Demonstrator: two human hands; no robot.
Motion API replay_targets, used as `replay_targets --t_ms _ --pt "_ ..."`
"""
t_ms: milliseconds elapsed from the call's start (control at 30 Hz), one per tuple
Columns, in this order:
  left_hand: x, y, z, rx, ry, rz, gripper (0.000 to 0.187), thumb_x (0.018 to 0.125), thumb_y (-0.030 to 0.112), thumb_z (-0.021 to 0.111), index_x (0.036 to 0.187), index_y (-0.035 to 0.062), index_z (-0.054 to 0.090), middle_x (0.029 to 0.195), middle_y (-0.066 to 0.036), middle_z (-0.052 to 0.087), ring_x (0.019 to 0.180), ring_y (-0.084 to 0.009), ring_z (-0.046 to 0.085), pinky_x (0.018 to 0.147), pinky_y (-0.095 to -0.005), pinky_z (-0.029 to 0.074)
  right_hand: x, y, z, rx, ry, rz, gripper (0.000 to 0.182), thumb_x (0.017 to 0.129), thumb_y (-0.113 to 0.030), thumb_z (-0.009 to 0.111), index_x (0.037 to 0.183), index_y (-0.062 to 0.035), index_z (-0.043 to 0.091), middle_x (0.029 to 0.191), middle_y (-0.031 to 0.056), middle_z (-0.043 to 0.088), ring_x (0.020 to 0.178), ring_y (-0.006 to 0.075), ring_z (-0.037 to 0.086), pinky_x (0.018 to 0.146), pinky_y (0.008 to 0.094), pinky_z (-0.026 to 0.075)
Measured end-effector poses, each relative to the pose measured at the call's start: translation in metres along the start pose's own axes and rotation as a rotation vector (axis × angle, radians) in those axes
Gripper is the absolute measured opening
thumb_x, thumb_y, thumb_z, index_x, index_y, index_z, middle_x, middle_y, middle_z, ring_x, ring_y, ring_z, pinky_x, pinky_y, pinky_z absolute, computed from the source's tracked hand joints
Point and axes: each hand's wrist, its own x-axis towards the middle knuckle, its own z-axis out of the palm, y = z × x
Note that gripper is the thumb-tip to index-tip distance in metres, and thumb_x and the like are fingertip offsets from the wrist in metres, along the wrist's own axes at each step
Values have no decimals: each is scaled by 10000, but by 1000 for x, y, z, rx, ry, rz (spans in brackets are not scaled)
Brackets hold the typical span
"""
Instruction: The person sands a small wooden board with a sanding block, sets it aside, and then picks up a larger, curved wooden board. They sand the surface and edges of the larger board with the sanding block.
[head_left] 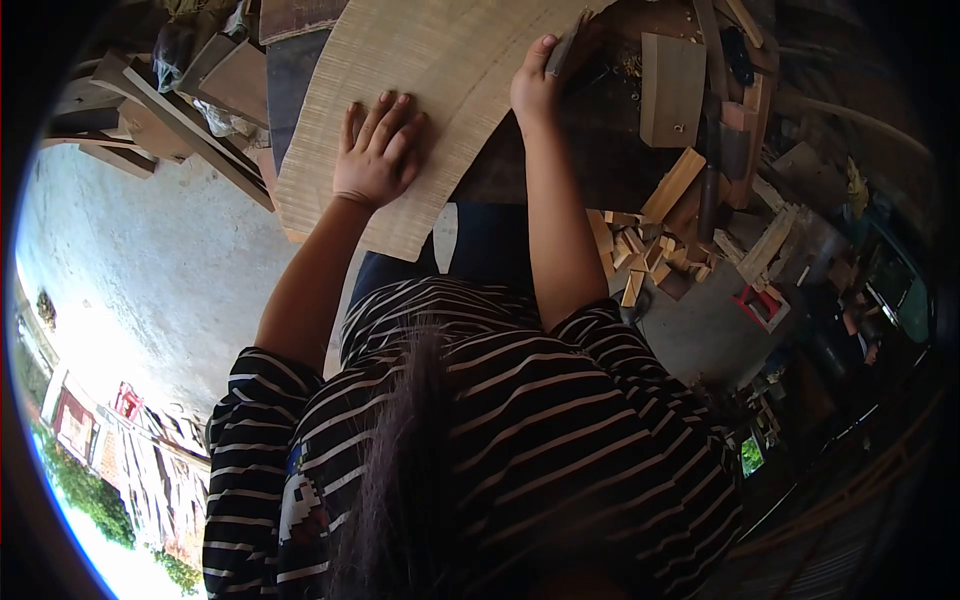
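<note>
A large pale wooden board with a curved edge lies on a dark workbench. On its left part rests my left hand, palm down with the fingers somewhat apart. Near the board's right edge is my right hand, closed around a thin, dark flat piece that stands on edge; what exactly it is cannot be made out. Its thumb points up along the piece.
On the bench's right lies a wooden block beside shavings. Small wood offcuts are heaped on the floor at the right. Curved boards lean at the upper left, above the concrete floor.
</note>
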Motion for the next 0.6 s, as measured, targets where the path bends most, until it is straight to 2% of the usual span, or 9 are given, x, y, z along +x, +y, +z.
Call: replay_targets --t_ms 67,133,167,233,300,367,467,533,600 --pt "0 0 -1 7 -21 3 490 775 273 581 1257 214 515 1424 -41 402 1359 -226 318 1116 -532 166 30 16 7 31 43 11 710 974 -493 244 1463 -4 77 1506 279 -40 1380 475 -46 1099 556 -15" --pt "-2 -1 1 6 -22 11 495 774 274 582 1260 212 513 1425 -46 401 1359 -229 318 1115 -537 164 45 21 9 -170 181 46 657 981 -477 273 1468 -52 154 1527 214 60 1391 440 10 1105 552 88" --pt "-1 -1 2 4 -16 12 501 772 276 584 1263 209 512 1425 -50 399 1359 -232 317 1115 -541 162 34 22 6 -175 192 48 657 981 -477 273 1468 -52 154 1527 214 60 1391 440 10 1105 552 88" --pt "-2 -3 4 11 -8 25 506 770 279 586 1266 207 511 1423 -53 403 1357 -236 321 1114 -546 163 -12 -10 0 -79 -46 28 747 961 -533 233 1459 5 91 1496 302 -41 1368 500 -52 1093 571 -5" --pt "-2 -1 4 26 1 24 511 769 282 588 1268 206 511 1420 -55 406 1354 -240 325 1113 -550 163 -47 -25 4 -105 -89 58 753 951 -551 213 1447 15 162 1476 342 8 1351 540 -21 1082 593 19" --pt "-2 -1 3 20 -10 17 517 768 291 592 1271 204 511 1418 -57 409 1350 -242 331 1111 -552 168 -40 -23 4 -87 -91 68 752 949 -553 215 1446 9 171 1476 342 6 1350 541 -26 1080 599 23" --pt "-2 -3 5 38 0 26 512 770 302 592 1266 202 515 1419 -57 408 1348 -243 335 1107 -558 173 11 -10 1 -81 14 22 750 948 -553 223 1448 4 171 1476 341 -4 1350 542 -27 1078 603 23" --pt "-4 -3 4 41 -9 34 508 772 304 589 1264 202 516 1419 -59 409 1346 -245 337 1106 -559 174 46 -6 -8 -42 68 -81 748 957 -535 238 1454 10 113 1475 344 -23 1352 533 -56 1081 595 20" --pt "-2 -2 3 45 -15 24 498 778 302 580 1262 200 517 1413 -64 415 1345 -252 339 1103 -560 177 26 -4 -5 -61 65 -32 744 952 -543 235 1453 -2 142 1477 340 -17 1350 539 -43 1080 600 25"
